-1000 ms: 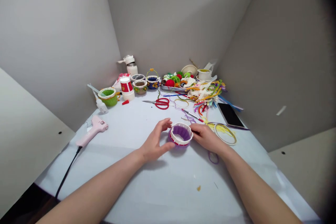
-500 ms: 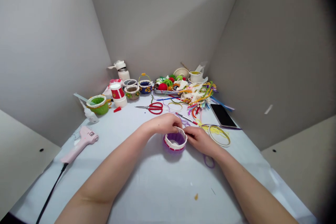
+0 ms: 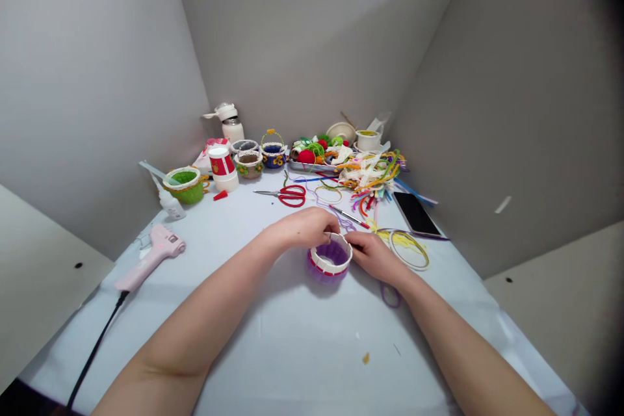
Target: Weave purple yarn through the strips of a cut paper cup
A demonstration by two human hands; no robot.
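Note:
A small round purple basket (image 3: 325,275) with a white rim and a red band beneath it sits at mid-table, its open top facing up. My left hand (image 3: 316,227) reaches over the far left of the rim, fingers closed on it and partly curled inside. At the right side of the rim, my right hand (image 3: 374,255) has its fingers pinched against the basket; the fingertips are partly hidden. A loop of purple yarn (image 3: 390,296) lies beneath the right wrist, and more purple yarn trails behind the hands.
Beyond the hands lie red-handled scissors (image 3: 292,195), a pen (image 3: 349,216) and a yarn heap (image 3: 373,175). To the right are hoops (image 3: 408,250) and a phone (image 3: 416,213). A pink glue gun (image 3: 152,260) and green basket (image 3: 188,192) stand left. Small decorated baskets (image 3: 249,166) line the back.
The whole view has shifted slightly. The basket shows a little more of its red band toward me, while both hands keep nearly the same places on its rim.

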